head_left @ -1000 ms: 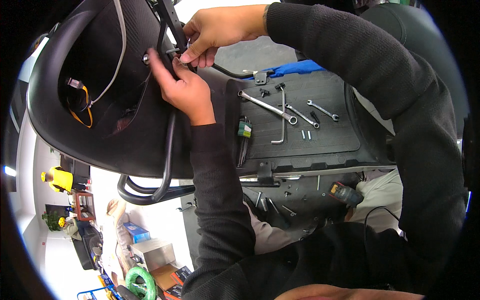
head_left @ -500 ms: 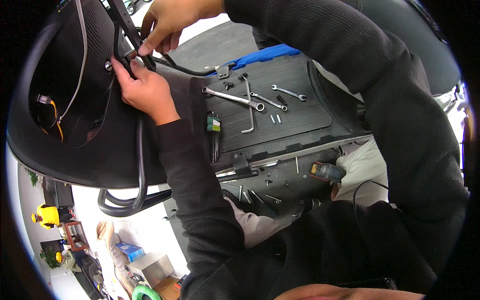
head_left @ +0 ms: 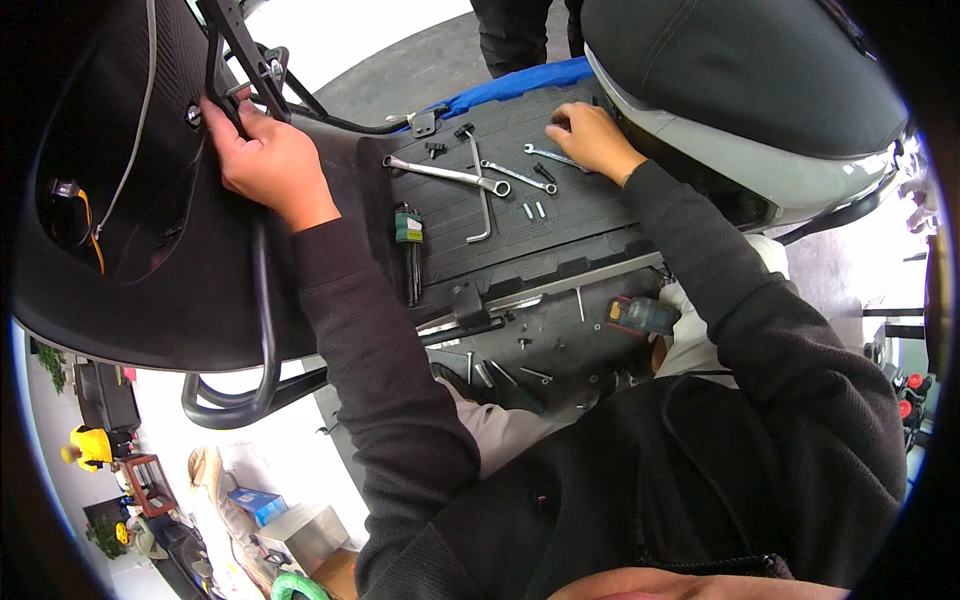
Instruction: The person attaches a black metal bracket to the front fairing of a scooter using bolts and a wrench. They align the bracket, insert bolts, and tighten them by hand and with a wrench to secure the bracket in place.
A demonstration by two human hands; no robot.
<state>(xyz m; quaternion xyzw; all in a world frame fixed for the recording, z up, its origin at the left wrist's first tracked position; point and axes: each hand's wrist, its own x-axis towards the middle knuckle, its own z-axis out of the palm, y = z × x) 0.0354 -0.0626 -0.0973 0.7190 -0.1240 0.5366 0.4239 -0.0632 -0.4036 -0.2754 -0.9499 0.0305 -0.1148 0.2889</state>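
My left hand (head_left: pixel 265 160) grips a black metal bracket (head_left: pixel 235 50) on the underside of a black seat shell (head_left: pixel 120 260) at the upper left. My right hand (head_left: pixel 590 135) rests with curled fingers on a black ribbed panel (head_left: pixel 590 225), right beside a small spanner (head_left: pixel 548 154); I cannot see whether the fingers hold anything. On the panel between my hands lie a long combination wrench (head_left: pixel 440 172), an L-shaped key (head_left: pixel 480 195), another small spanner (head_left: pixel 515 177) and two small bolts (head_left: pixel 535 210).
A hex key set in a green holder (head_left: pixel 408 228) lies at the panel's left edge. A red and yellow power driver (head_left: pixel 640 315) sits lower down among loose screws. A grey seat (head_left: pixel 740 90) overhangs the right. Blue cloth (head_left: pixel 510 85) and someone's legs (head_left: pixel 520 30) lie beyond.
My right hand left the bracket at the upper left and came down to the tool panel by the small spanner. My left hand stays on the bracket.
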